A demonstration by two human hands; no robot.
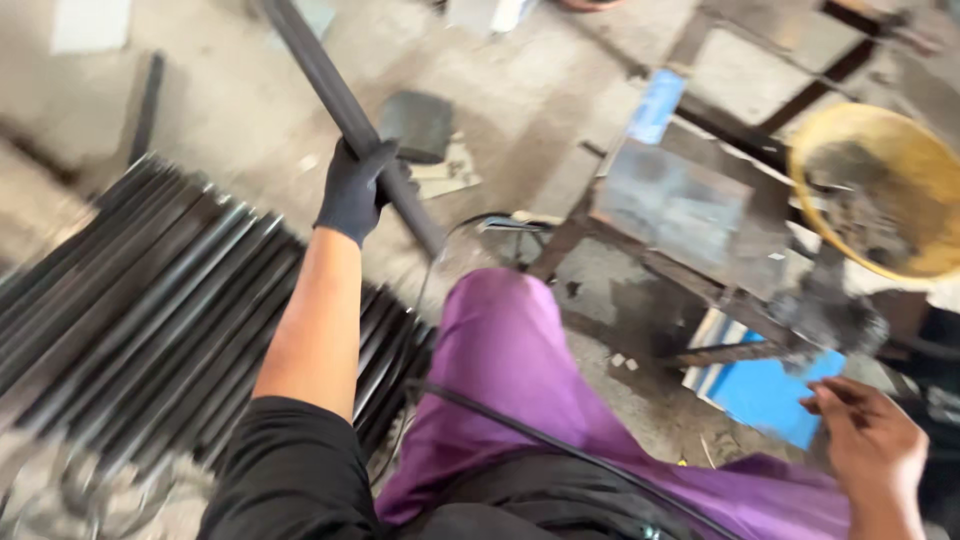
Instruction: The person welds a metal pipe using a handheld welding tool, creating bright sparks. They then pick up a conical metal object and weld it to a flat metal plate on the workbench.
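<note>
Purple trousers (520, 370) cover my knee closest to the lens, with a stack of dark metal bars (150, 300) on the floor to the left. Above them my gloved left hand (355, 190) is clenched around a long dark rod (345, 110) slanting up-left. Far right, my bare right hand (870, 440) hangs loosely curled, holding nothing, beside a blue sheet (770, 390).

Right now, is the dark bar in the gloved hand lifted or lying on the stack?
Lifted: the gloved left hand grips the bar above the stacked bars.
</note>
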